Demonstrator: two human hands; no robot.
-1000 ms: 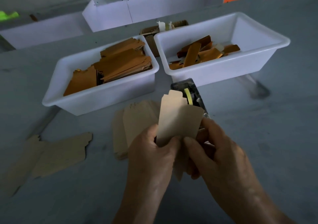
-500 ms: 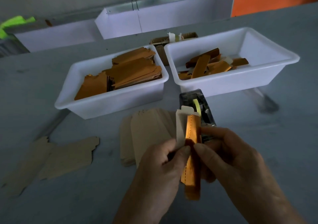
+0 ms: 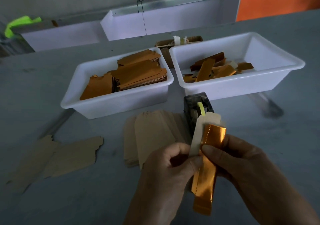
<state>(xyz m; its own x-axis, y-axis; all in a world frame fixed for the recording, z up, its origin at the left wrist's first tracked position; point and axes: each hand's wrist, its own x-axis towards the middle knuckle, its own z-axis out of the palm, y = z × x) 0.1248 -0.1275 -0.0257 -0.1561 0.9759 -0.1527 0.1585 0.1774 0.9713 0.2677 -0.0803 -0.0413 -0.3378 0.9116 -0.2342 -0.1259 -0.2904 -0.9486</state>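
Observation:
I hold a small card box blank [image 3: 206,164] upright above the grey table, gold foil on one face and plain tan on the other. My left hand [image 3: 169,169] pinches its left tan flap between thumb and fingers. My right hand [image 3: 242,169] grips the gold panels from the right, thumb on the front. The blank is partly folded into a narrow sleeve, and its lower end hangs below my hands. Directly behind it stands a dark tape dispenser [image 3: 195,107] with a yellow-green strip of tape.
A pile of flat tan blanks [image 3: 152,136] lies left of the dispenser, and two more blanks [image 3: 65,157] lie further left. The white tub [image 3: 110,103] at left holds stacked gold blanks. The right tub [image 3: 242,86] holds several folded gold pieces.
The blank went from flat, tan side toward me, to folded with its gold side showing. Between the last two frames the gold panels opened wider and my hands shifted slightly right.

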